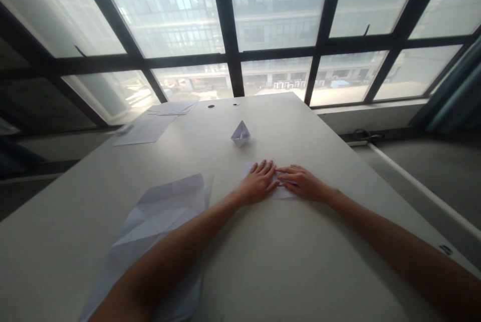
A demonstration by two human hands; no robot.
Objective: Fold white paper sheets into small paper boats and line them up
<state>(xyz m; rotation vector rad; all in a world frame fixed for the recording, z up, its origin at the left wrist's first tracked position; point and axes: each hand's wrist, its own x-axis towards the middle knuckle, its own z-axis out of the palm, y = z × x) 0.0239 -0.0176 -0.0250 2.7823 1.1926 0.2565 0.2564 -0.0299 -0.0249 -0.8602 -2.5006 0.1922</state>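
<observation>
A small folded sheet of white paper [282, 193] lies flat on the white table, mostly covered by my two hands. My left hand [260, 182] rests palm down over its left part, fingers stretched out. From the right, my right hand [302, 182] lies on the same paper with its fingers extended toward the left hand. The fingertips of both hands meet or nearly meet near the paper's middle. Just beyond them stands a folded paper boat [241, 134] with a pointed peak.
A large creased sheet of paper [161, 212] lies at the left, partly under my left forearm. Several flat white sheets [146, 128] are at the table's far left. The white table [240, 272] reaches toward the windows [276, 6]. A blue curtain [451, 91] hangs at right.
</observation>
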